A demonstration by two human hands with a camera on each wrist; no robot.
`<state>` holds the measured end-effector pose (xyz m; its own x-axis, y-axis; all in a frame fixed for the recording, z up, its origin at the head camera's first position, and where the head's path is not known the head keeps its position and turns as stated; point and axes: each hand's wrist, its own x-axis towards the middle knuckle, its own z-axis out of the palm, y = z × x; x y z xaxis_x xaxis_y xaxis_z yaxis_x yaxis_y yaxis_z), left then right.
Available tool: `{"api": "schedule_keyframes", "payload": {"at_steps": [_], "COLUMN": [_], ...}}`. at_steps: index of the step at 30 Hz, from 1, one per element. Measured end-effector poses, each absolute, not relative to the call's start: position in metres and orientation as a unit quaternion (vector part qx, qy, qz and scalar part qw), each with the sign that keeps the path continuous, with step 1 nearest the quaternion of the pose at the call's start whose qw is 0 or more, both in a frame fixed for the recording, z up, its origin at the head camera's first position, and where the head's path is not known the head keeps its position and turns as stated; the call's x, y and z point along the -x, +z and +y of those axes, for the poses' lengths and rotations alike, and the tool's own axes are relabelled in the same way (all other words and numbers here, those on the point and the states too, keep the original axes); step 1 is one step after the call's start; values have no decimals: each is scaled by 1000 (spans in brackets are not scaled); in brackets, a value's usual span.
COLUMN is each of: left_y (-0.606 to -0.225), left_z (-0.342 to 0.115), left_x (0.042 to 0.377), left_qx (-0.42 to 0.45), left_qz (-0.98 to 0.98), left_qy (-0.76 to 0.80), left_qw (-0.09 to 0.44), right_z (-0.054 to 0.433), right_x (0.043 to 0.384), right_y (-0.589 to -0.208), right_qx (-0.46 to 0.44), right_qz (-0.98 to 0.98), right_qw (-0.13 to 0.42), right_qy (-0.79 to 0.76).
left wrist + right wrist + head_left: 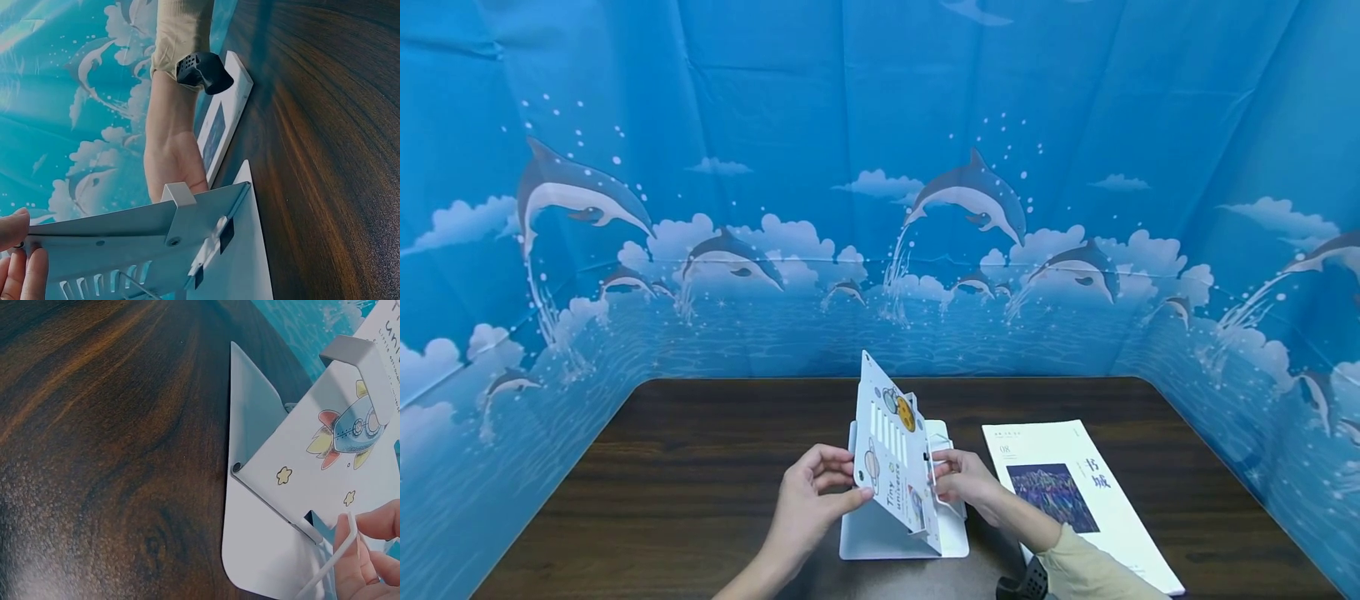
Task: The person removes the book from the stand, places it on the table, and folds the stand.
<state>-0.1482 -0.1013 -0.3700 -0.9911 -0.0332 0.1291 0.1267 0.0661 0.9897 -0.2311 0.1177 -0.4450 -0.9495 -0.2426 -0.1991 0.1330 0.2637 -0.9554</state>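
Note:
A white book stand (880,450), printed with planets and "Tiny universe", stands on the table with its panel tilted up from its base plate (880,537). At the panel's left edge my left hand (816,492) pinches the corner between thumb and fingers. My right hand (966,482) is at the panel's right side, low near the hinge. There its thumb and fingertips pinch a thin white bent bar (334,559) of the stand. A hooked page ledge (180,197) sticks out from the panel. The panel's slotted back shows in the left wrist view.
A white book (1067,500) with a dark picture on its cover lies right of the stand, partly under the right forearm. The dark wooden table (700,450) runs back to a blue dolphin-print curtain (850,208). A black device (1026,579) sits on the right wrist.

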Motion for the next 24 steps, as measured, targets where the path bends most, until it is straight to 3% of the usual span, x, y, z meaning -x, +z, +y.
{"api": "schedule_keyframes", "payload": {"at_steps": [15, 24], "left_y": [-370, -388], "left_z": [-107, -136], "left_x": [149, 167], "left_qx": [65, 163], "left_qz": [-722, -738], "left_qy": [-688, -653], "left_qw": [36, -51], "right_z": [121, 118], "right_x": [229, 230], "right_y": [-443, -429], "right_qx": [43, 72], "right_qz": [803, 823], "right_qw": [129, 57], "right_qy": [-580, -561]}}
